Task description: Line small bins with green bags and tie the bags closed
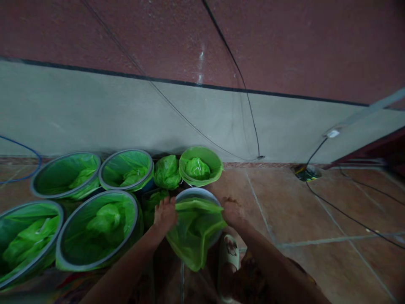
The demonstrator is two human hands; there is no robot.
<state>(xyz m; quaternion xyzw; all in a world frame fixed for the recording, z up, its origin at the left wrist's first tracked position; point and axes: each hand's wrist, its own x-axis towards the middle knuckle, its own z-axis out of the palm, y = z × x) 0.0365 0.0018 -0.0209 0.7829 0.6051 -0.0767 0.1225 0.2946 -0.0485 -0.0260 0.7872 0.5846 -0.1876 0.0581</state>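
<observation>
A thin, see-through green bag (194,230) spreads between my two hands, its mouth stretched wide. My left hand (165,214) pinches the bag's left edge. At the opposite edge, my right hand (232,211) grips it too. Beneath the bag is a round bucket with a pale rim (198,191), which shows at the back and right; the bag hides most of it. Just behind stands a smaller bin (215,162) lined in green, with a bunched green bag (197,168) inside. My fingertips are partly blurred.
To the left are several large grey-rimmed bins (98,230) with green liners and bunched bags. A full green bag (168,171) sits by the wall (104,114). Cables (253,118) hang down it, and a black cord (341,211) crosses the tiles. A light slipper (230,249) is near my right hand.
</observation>
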